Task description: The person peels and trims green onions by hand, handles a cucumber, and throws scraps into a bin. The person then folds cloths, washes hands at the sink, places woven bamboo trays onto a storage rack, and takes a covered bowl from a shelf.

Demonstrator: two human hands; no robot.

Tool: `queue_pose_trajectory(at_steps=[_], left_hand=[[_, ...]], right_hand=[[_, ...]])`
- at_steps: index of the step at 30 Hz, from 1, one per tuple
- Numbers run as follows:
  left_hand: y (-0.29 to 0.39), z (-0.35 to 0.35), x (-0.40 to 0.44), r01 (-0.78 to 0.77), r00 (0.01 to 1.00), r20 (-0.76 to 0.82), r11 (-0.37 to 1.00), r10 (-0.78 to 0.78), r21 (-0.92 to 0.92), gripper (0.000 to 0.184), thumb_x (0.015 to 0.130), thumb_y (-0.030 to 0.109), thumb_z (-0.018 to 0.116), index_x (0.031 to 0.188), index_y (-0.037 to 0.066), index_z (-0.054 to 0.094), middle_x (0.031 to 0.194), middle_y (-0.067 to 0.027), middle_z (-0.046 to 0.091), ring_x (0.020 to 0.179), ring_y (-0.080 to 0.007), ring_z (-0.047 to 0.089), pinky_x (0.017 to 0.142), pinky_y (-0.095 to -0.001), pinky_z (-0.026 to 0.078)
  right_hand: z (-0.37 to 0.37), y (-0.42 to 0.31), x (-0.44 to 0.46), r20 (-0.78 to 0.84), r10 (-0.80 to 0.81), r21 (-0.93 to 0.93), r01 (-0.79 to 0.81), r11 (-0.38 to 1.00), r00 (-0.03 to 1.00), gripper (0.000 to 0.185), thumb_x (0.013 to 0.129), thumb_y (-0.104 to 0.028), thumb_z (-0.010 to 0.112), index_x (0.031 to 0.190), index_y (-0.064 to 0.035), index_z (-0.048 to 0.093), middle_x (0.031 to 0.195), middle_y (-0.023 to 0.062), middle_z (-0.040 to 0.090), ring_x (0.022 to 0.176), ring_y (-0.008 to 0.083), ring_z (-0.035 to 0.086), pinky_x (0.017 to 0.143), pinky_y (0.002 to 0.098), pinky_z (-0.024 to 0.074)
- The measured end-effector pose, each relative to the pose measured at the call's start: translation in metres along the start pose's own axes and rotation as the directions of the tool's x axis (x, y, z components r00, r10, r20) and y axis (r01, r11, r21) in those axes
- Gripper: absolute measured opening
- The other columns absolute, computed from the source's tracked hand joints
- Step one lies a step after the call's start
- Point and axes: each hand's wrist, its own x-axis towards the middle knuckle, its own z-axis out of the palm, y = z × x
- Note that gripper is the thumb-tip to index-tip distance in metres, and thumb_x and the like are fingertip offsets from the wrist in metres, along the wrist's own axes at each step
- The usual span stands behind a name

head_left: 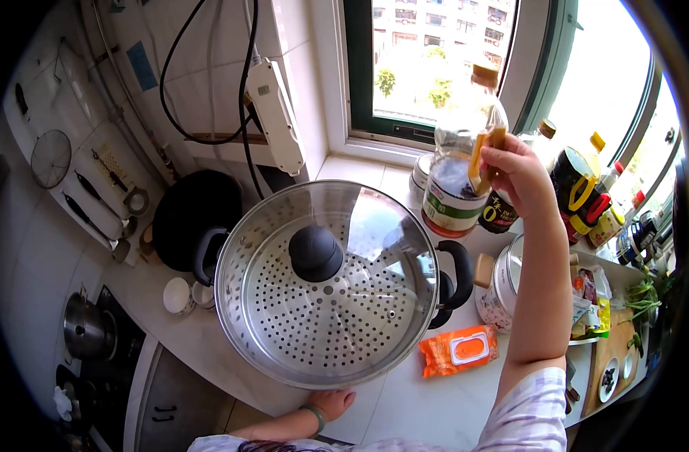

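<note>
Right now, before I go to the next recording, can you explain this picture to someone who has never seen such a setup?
There is no robot: these are a person's bare hands, seen from a camera worn on the head, looking forward and down. The right hand grips the yellow handle of a big clear bottle by the window. The left hand rests at the edge of the counter. On it stands a large pot with a glass lid, holes showing beneath; an orange packet lies beside it.

So this pale countertop (375,399) has a big steamer pot (327,285), an orange wipes pack (459,351) and a small white cup (179,296) on it.
</note>
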Motion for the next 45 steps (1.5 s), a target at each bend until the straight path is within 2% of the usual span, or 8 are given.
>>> queue_pose_trajectory(at_steps=[8, 18, 21, 30, 33, 34, 41, 45], left_hand=[[0.01, -0.024, -0.001, -0.087, 0.981, -0.177, 0.995, 0.077, -0.05, 0.039, 0.082, 0.033, 0.049, 0.115, 0.013, 0.05, 0.104, -0.0115, 0.057, 0.091, -0.0291, 0.056, 0.076, -0.0424, 0.045], [0.0, -0.016, 0.011, -0.102, 0.992, -0.094, 0.976, 0.084, -0.193, 0.03, 0.08, 0.03, 0.048, 0.095, 0.007, 0.059, 0.087, -0.0165, 0.06, 0.078, -0.0354, 0.056, 0.073, -0.0468, 0.043], [-0.002, -0.01, 0.012, -0.216, 0.944, -0.293, 0.956, 0.153, -0.197, 0.02, 0.078, 0.022, 0.053, 0.09, 0.006, 0.058, 0.08, -0.0158, 0.058, 0.071, -0.034, 0.055, 0.068, -0.0423, 0.043], [0.006, -0.019, 0.008, -0.197, 0.948, -0.273, 0.974, 0.162, -0.109, 0.035, 0.079, 0.027, 0.052, 0.11, 0.01, 0.052, 0.095, -0.0168, 0.057, 0.081, -0.036, 0.054, 0.075, -0.0453, 0.043], [0.019, -0.044, 0.004, 0.057, 0.99, 0.137, 0.991, -0.04, -0.117, 0.045, 0.077, 0.028, 0.055, 0.117, 0.009, 0.047, 0.112, -0.0207, 0.049, 0.098, -0.0396, 0.048, 0.086, -0.0477, 0.038], [0.02, -0.043, 0.003, 0.024, 0.997, 0.077, 0.994, -0.016, -0.105, 0.045, 0.076, 0.027, 0.055, 0.116, 0.009, 0.047, 0.115, -0.0219, 0.046, 0.103, -0.0407, 0.044, 0.089, -0.049, 0.035], [0.01, -0.022, 0.007, -0.187, 0.954, -0.222, 0.979, 0.201, 0.082, 0.043, 0.074, 0.027, 0.056, 0.113, 0.009, 0.049, 0.124, -0.0232, 0.038, 0.117, -0.0398, 0.032, 0.097, -0.0518, 0.024], [0.013, -0.025, 0.004, -0.186, 0.962, -0.195, 0.982, 0.19, 0.04, 0.043, 0.075, 0.023, 0.055, 0.113, 0.005, 0.047, 0.127, -0.0246, 0.033, 0.119, -0.0426, 0.027, 0.098, -0.0536, 0.021]], right_hand=[[0.057, -0.006, 0.069, 0.072, -0.204, -0.003, 0.205, 0.979, 0.976, 0.03, 0.076, -0.014, 0.061, 0.101, 0.0015, 0.055, 0.081, 0.0053, 0.058, 0.07, 0.0112, 0.055, 0.061, 0.0204, 0.045], [0.074, 0.103, 0.136, 0.24, 0.012, 0.07, -0.03, 0.997, 0.971, 0.025, 0.081, -0.012, 0.059, 0.103, -0.0034, 0.053, 0.088, 0.004, 0.055, 0.074, 0.0103, 0.055, 0.066, 0.021, 0.0481], [0.07, 0.117, 0.14, 0.228, 0.074, -0.021, -0.072, 0.997, 0.971, 0.024, 0.081, -0.011, 0.059, 0.103, -0.0041, 0.052, 0.087, 0.0037, 0.055, 0.072, 0.0093, 0.055, 0.063, 0.0195, 0.0488], [0.062, 0.135, 0.15, 0.159, 0.049, -0.256, -0.007, 0.967, 0.986, 0.039, 0.077, -0.011, 0.061, 0.114, -0.005, 0.048, 0.09, 0.0033, 0.054, 0.078, 0.0105, 0.054, 0.068, 0.0228, 0.0485], [0.05, 0.102, 0.115, 0.183, 0.106, -0.002, -0.107, 0.994, 0.977, 0.055, 0.076, -0.014, 0.063, 0.125, -0.0044, 0.039, 0.101, 0.0077, 0.051, 0.085, 0.0143, 0.055, 0.075, 0.0282, 0.0476], [0.044, 0.091, 0.104, 0.111, 0.131, -0.002, -0.131, 0.991, 0.985, 0.058, 0.076, -0.015, 0.063, 0.126, -0.0035, 0.037, 0.105, 0.0094, 0.05, 0.088, 0.0157, 0.055, 0.076, 0.0297, 0.0471], [0.012, 0.025, -0.041, -0.214, -0.535, -0.153, 0.513, 0.845, 0.818, 0.024, 0.088, -0.013, 0.05, 0.107, 0.0007, 0.048, 0.096, 0.0079, 0.054, 0.08, 0.0116, 0.054, 0.07, 0.0237, 0.0448], [0.035, 0.043, -0.185, -0.042, -0.602, -0.183, 0.587, 0.789, 0.797, 0.007, 0.084, -0.007, 0.052, 0.088, -0.002, 0.053, 0.074, 0.0102, 0.054, 0.067, 0.024, 0.054, 0.061, 0.03, 0.0437]])
